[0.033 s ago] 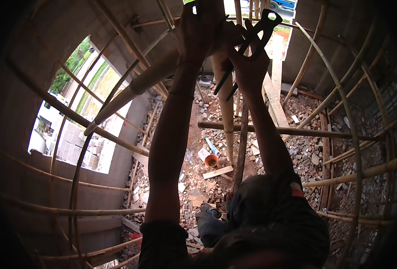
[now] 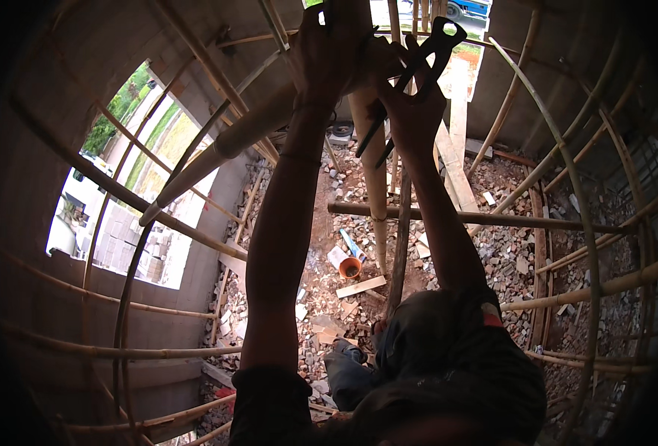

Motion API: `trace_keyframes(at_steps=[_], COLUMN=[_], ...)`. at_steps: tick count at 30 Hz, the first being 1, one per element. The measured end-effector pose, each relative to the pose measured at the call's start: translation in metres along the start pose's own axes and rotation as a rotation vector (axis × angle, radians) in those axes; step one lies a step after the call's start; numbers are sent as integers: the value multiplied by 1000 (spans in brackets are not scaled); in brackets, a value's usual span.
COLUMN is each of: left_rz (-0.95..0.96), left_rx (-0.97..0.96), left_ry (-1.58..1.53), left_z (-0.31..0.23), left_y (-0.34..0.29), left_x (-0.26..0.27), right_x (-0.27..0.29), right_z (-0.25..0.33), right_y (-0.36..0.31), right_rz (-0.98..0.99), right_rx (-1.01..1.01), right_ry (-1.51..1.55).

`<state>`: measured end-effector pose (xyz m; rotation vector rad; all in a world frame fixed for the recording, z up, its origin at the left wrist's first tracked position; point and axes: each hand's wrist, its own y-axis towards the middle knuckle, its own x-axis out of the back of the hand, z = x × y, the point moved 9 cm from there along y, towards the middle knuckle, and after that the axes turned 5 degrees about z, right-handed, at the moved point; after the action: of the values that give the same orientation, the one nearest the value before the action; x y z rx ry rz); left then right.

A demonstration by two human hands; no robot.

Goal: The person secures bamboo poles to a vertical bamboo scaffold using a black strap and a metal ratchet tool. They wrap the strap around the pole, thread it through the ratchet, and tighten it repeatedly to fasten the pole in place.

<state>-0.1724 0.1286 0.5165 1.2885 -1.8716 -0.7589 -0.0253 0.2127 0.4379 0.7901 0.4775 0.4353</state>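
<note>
Both my arms reach up to a joint of bamboo poles at the top of the view. My left hand (image 2: 321, 63) is closed about the joint, against the upright bamboo pole (image 2: 368, 163); its fingers are dark and partly hidden. A thick slanting bamboo pole (image 2: 232, 137) meets the joint from the left. My right hand (image 2: 416, 111) grips black end-cutting pincers (image 2: 442, 46) just right of the joint. Their rounded head points up and right, and the two handles stick out below the hand. Any tie at the joint is lost in shadow.
Bamboo scaffolding poles (image 2: 566, 149) surround me, with a crossbar (image 2: 492, 218) below my right arm. Far down, broken rubble (image 2: 503, 256) covers the ground around an orange bucket (image 2: 350, 267) and loose planks (image 2: 456, 160). Walls with a window opening (image 2: 132, 201) stand on the left.
</note>
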Motion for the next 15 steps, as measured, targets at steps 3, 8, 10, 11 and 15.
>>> trace_keyframes(at_steps=[3,8,10,11,15], left_rz=[5,-52,-111,-140,-125], left_rx=[-43,-51,-132,-147,19], left_ry=[79,228,286,181,-259], left_z=[-1,3,-4,-4,18], left_y=[7,4,2,2,4], left_x=[0,3,6,9,12], right_x=[1,-1,-5,-3,-3], right_z=[7,-14,-13,-18,-24], right_y=[9,10,10,8,6], right_rz=[27,56,34,-31,-71], right_rx=[87,-95,-28,-47,-38], right_ry=[-101,22,-18,59,89])
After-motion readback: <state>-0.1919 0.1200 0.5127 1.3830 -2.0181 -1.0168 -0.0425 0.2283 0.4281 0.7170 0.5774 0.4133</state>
